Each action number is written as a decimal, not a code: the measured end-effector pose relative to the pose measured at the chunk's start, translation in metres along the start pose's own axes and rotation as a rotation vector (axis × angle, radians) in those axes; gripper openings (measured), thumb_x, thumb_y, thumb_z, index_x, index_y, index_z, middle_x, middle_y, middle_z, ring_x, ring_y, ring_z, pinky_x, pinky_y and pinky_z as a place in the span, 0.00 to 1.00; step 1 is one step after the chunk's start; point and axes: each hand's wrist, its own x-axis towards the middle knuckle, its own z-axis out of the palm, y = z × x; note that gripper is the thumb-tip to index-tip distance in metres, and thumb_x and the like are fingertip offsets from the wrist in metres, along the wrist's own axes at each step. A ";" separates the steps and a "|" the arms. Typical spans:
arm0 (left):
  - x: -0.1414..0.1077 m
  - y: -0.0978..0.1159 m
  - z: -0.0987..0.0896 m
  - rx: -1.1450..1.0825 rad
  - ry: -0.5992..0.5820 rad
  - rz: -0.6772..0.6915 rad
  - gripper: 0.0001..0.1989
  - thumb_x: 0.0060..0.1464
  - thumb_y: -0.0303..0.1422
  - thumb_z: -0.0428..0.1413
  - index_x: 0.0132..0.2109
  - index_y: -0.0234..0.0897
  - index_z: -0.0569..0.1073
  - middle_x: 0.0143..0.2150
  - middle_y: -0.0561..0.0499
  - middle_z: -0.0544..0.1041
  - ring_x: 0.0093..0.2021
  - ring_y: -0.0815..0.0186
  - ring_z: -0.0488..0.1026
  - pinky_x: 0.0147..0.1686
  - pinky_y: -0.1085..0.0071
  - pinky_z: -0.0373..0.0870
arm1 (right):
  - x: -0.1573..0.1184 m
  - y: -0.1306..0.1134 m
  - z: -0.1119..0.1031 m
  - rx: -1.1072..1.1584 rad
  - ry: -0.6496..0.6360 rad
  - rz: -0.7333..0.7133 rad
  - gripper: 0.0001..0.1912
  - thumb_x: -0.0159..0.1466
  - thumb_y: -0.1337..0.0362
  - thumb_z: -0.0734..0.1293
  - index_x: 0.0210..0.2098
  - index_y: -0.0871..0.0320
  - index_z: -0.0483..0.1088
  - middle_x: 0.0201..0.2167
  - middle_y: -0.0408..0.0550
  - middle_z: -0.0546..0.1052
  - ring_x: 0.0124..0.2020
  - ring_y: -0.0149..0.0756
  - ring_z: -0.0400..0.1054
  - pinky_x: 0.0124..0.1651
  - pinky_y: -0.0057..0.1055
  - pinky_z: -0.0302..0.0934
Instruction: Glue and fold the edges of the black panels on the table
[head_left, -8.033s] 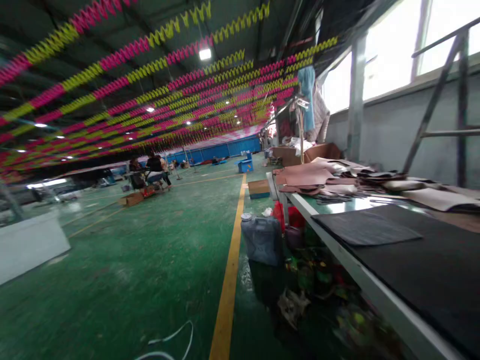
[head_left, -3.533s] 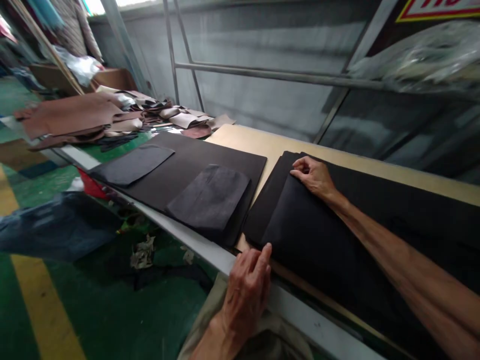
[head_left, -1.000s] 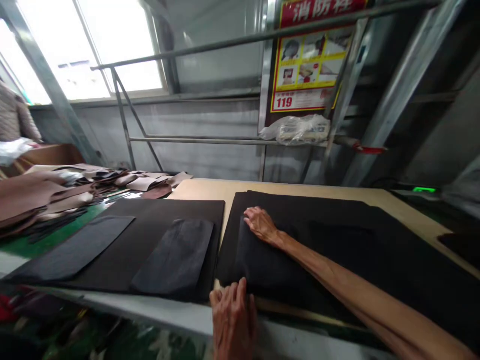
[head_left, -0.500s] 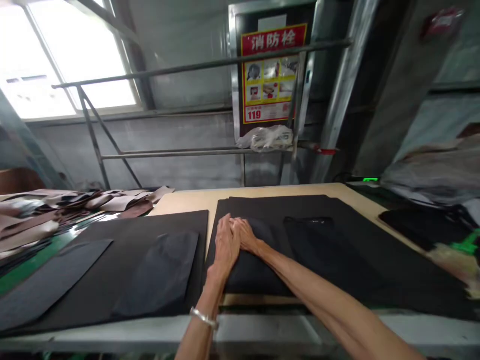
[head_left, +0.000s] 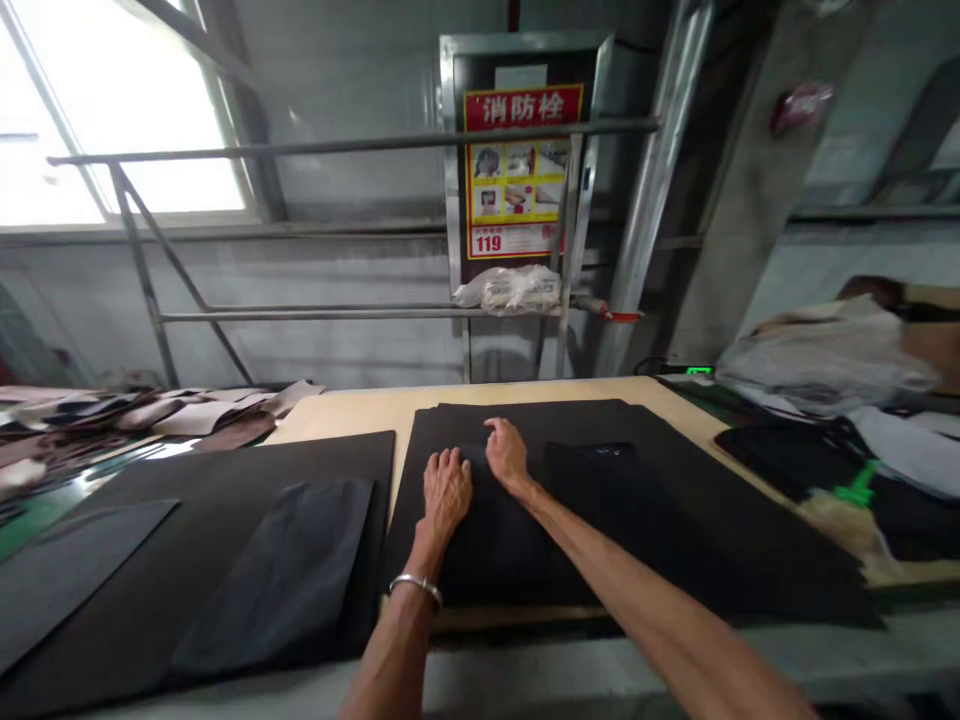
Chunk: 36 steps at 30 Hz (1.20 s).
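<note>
Black sheets (head_left: pixel 697 510) lie on the wooden board, with a dark cut piece (head_left: pixel 495 540) on top of them. My left hand (head_left: pixel 448 490), with a silver bangle on its wrist, rests on the left edge of that piece, palm down with fingers extended. Just right of it, my right hand (head_left: pixel 506 452) is at the far edge of the same piece, its fingers curled; whether they hold anything is too small to tell. A second dark piece (head_left: pixel 600 490) with a small pale mark lies to the right.
Another black sheet (head_left: pixel 225 480) at the left carries two dark grey pieces (head_left: pixel 289 570). Brown scraps (head_left: pixel 225 415) lie at the far left. Behind the table stands a metal rail (head_left: pixel 315 314). Plastic bags (head_left: pixel 825 350) and a green-topped item (head_left: pixel 855 485) are at the right.
My hands were together at the left edge of the dark piece; now they are apart, the right one farther right and the left one nearer me. The camera view has shifted somewhat.
</note>
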 end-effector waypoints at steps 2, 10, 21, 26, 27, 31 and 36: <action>-0.003 0.001 0.002 0.142 -0.003 0.061 0.21 0.65 0.35 0.47 0.61 0.33 0.68 0.63 0.37 0.67 0.65 0.48 0.59 0.63 0.51 0.59 | 0.003 0.021 -0.013 -0.033 -0.016 0.110 0.19 0.71 0.66 0.52 0.55 0.61 0.67 0.50 0.59 0.75 0.52 0.42 0.70 0.52 0.35 0.63; -0.007 0.000 0.001 0.264 -0.029 0.097 0.21 0.65 0.38 0.47 0.61 0.38 0.68 0.64 0.39 0.65 0.65 0.47 0.58 0.62 0.49 0.60 | 0.014 0.035 -0.016 -0.056 -0.084 0.196 0.16 0.67 0.56 0.62 0.48 0.59 0.71 0.45 0.59 0.77 0.47 0.45 0.73 0.45 0.34 0.65; -0.009 0.001 0.001 0.247 -0.052 0.080 0.21 0.65 0.38 0.48 0.61 0.35 0.68 0.66 0.36 0.63 0.67 0.45 0.56 0.64 0.50 0.57 | 0.000 0.024 -0.003 -0.063 0.026 0.129 0.24 0.64 0.71 0.59 0.60 0.60 0.61 0.51 0.55 0.75 0.51 0.42 0.71 0.49 0.33 0.64; -0.008 0.002 0.002 0.251 -0.043 0.077 0.23 0.65 0.38 0.49 0.63 0.32 0.65 0.65 0.35 0.64 0.67 0.45 0.56 0.64 0.49 0.57 | -0.005 0.020 0.000 -0.179 0.035 0.033 0.26 0.61 0.76 0.58 0.59 0.62 0.64 0.55 0.62 0.70 0.56 0.52 0.64 0.53 0.40 0.61; -0.008 0.002 0.003 0.258 -0.040 0.072 0.23 0.65 0.38 0.49 0.62 0.31 0.65 0.65 0.35 0.64 0.67 0.44 0.56 0.65 0.50 0.57 | -0.005 0.017 0.001 -0.195 0.022 -0.010 0.25 0.63 0.75 0.57 0.58 0.63 0.65 0.55 0.62 0.69 0.56 0.51 0.63 0.54 0.41 0.60; -0.007 -0.001 0.007 0.308 -0.013 0.087 0.22 0.64 0.37 0.48 0.60 0.29 0.67 0.64 0.36 0.65 0.66 0.45 0.58 0.64 0.52 0.59 | -0.007 0.007 0.012 -0.215 -0.147 -0.257 0.19 0.68 0.71 0.56 0.55 0.58 0.70 0.55 0.53 0.72 0.55 0.38 0.65 0.58 0.30 0.57; -0.007 -0.006 0.010 0.326 0.027 0.123 0.18 0.65 0.32 0.44 0.57 0.33 0.69 0.63 0.37 0.67 0.64 0.48 0.61 0.61 0.52 0.63 | -0.013 0.015 0.012 -0.296 -0.263 -0.294 0.18 0.69 0.68 0.57 0.55 0.59 0.70 0.57 0.53 0.71 0.56 0.39 0.64 0.58 0.31 0.58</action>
